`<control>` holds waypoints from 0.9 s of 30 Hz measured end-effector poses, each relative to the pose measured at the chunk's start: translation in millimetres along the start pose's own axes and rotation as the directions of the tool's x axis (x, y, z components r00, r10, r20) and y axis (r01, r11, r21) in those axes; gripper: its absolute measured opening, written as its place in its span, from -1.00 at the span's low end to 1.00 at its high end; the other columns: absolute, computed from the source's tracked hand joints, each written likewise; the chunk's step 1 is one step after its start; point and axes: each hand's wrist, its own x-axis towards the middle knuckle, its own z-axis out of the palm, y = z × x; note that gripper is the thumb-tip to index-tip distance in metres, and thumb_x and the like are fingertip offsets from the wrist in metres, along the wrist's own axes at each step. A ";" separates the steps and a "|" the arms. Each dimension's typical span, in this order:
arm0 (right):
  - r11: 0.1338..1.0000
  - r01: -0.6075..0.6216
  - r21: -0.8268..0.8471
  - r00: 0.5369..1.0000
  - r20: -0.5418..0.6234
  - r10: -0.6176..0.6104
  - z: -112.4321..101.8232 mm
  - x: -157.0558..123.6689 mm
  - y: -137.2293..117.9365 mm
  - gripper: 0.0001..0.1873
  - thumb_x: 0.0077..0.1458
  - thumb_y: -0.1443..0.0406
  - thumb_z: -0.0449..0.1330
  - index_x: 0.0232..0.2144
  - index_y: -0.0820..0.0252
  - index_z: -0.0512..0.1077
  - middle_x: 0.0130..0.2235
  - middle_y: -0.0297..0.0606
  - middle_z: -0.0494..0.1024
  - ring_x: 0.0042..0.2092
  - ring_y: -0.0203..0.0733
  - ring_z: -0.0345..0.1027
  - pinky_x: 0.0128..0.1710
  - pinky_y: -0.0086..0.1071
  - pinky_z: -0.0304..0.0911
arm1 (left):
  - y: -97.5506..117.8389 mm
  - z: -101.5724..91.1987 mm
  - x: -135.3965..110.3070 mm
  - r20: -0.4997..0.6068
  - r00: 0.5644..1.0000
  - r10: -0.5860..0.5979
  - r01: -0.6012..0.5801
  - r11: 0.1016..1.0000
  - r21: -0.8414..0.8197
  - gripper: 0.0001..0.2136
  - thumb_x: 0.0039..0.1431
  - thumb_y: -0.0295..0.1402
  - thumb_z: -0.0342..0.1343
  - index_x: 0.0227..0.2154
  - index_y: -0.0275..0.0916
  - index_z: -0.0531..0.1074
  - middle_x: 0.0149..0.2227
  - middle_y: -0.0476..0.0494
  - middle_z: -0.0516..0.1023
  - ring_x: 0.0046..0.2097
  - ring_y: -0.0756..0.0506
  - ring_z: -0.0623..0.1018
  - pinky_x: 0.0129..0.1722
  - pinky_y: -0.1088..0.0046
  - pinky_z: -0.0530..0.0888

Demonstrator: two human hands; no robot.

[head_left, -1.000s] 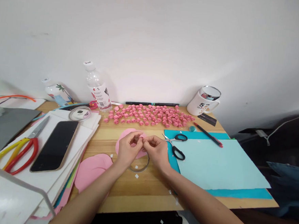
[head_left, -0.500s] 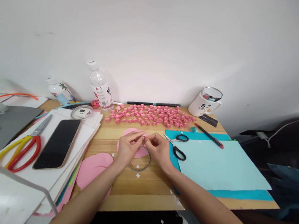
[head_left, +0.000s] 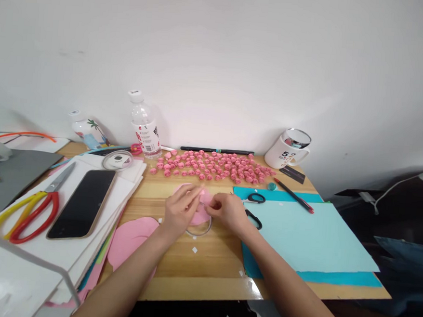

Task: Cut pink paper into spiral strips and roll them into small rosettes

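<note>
My left hand point(head_left: 179, 210) and my right hand point(head_left: 228, 212) meet over a pink paper disc point(head_left: 197, 214) at the middle of the wooden desk point(head_left: 204, 264). Both pinch with thumb and fingertips; what they pinch is too small to make out. A clear tape ring point(head_left: 200, 229) lies on the desk under my hands. Many small pink paper rolls point(head_left: 211, 164) are spread along the back of the desk. Black-handled scissors point(head_left: 254, 206) lie partly behind my right hand.
Light blue paper point(head_left: 310, 238) lies on a darker blue sheet at right, with a red pen point(head_left: 295, 195). A mug point(head_left: 287, 149) stands at back right, a bottle point(head_left: 144, 125) at back. At left a phone point(head_left: 83, 202) and red-yellow scissors point(head_left: 27, 208) rest on white sheets.
My hands have drawn slightly apart and lowered toward the pink disc. The right hand now covers part of the black scissors. The view shifted a little.
</note>
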 end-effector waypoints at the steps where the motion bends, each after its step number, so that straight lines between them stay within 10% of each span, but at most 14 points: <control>1: 0.997 -0.012 0.078 1.000 -0.015 0.014 -0.6 0.7 1.4 -0.79 -0.15 0.32 0.18 -0.75 0.16 0.33 -0.65 -0.36 0.47 -0.58 -0.30 0.27 -0.56 -0.45 0.02 | -0.8 0.0 -2.3 0.020 0.997 0.071 -0.072 0.997 0.033 -0.76 0.15 -0.44 0.00 -0.16 -0.16 0.48 -0.22 -0.15 0.53 -0.39 0.03 0.55 -0.48 0.59 0.46; 7: 0.745 -0.255 0.616 0.966 0.193 0.172 -5.7 5.4 5.3 -0.73 -0.15 0.19 0.25 -0.68 0.17 0.27 -0.71 -0.39 0.43 -0.64 -0.25 0.35 -0.64 -0.47 0.16 | -3.2 0.0 -4.7 0.062 0.977 0.205 -0.210 0.973 0.096 -0.77 0.17 -0.44 -0.01 -0.18 -0.18 0.49 -0.25 -0.18 0.56 -0.19 -0.06 0.55 -0.24 0.47 0.50; 11: 0.555 -0.217 0.803 0.975 0.211 0.076 -5.8 6.0 0.5 -0.68 -0.15 0.07 0.26 -0.54 0.22 0.41 -0.58 -0.34 0.52 -0.52 -0.25 0.44 -0.47 -0.40 0.33 | 1.2 0.9 1.2 -0.186 0.978 -0.094 0.101 0.995 0.026 -0.79 0.14 -0.37 0.04 -0.19 -0.18 0.51 -0.24 -0.16 0.55 -0.34 -0.02 0.55 -0.43 0.53 0.51; 14: 0.573 -0.096 0.814 0.990 0.140 -0.032 -14.7 5.7 -1.9 -0.66 -0.10 0.08 0.23 -0.35 0.21 0.47 -0.42 -0.27 0.57 -0.37 -0.20 0.47 -0.36 -0.34 0.36 | 1.3 -1.3 7.8 -0.311 0.857 -0.411 0.374 0.911 -0.173 -0.74 0.11 -0.27 0.08 -0.14 -0.16 0.49 -0.18 -0.15 0.54 -0.63 0.13 0.40 -0.77 0.65 0.33; 20: 0.999 0.031 -0.024 0.994 -0.104 -0.033 -67.3 -6.5 14.3 -0.83 -0.02 0.32 0.15 -0.33 0.15 0.50 -0.26 -0.18 0.58 -0.20 -0.04 0.43 -0.22 -0.24 0.28 | -5.8 -8.2 18.5 -0.364 0.668 -0.649 0.523 0.757 -0.391 -0.66 0.05 -0.22 0.12 -0.10 -0.19 0.47 -0.16 -0.19 0.55 -0.73 0.19 0.27 -0.84 0.66 0.25; 27: 0.783 0.002 -0.622 0.987 0.127 0.098 -67.3 -39.8 42.7 -0.50 -0.04 0.48 0.06 0.01 0.26 0.31 -0.03 -0.02 0.45 -0.02 0.05 0.32 -0.15 -0.25 0.22 | 5.3 -8.0 18.4 -0.381 0.679 -0.628 0.498 0.775 -0.389 -0.68 0.04 -0.25 0.13 -0.12 -0.19 0.49 -0.41 -0.08 0.56 -0.72 0.16 0.30 -0.85 0.71 0.21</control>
